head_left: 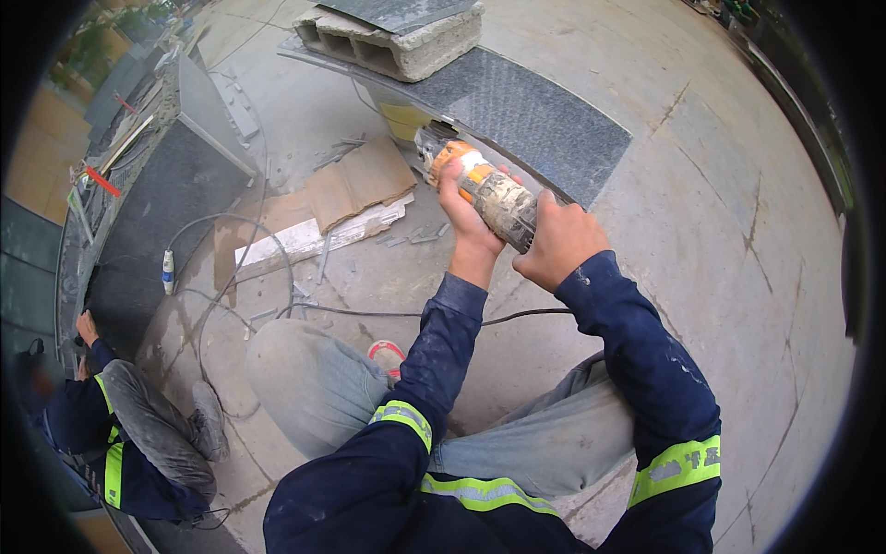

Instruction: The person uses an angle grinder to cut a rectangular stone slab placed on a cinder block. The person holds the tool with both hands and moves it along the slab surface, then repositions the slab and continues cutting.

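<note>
Both of my hands hold an angle grinder (503, 205) with an orange collar and a dusty, smeared body. My left hand (469, 220) wraps the front part behind the metal head, its thumb along the orange area. Around the rear of the body my right hand (565, 245) is closed. The grinder's head lies at the near long edge of a dark grey stone slab (544, 115), which is raised off the floor. Whether the disc touches the slab I cannot tell.
A hollow concrete block (434, 42) weighs on the slab. Brown board (360, 180), a white strip (323, 238) and thin offcuts lie left of me. A black cable (369, 314) crosses the floor near a blue-white connector (168, 272). A co-worker (138, 434) sits beside dark slabs (166, 198).
</note>
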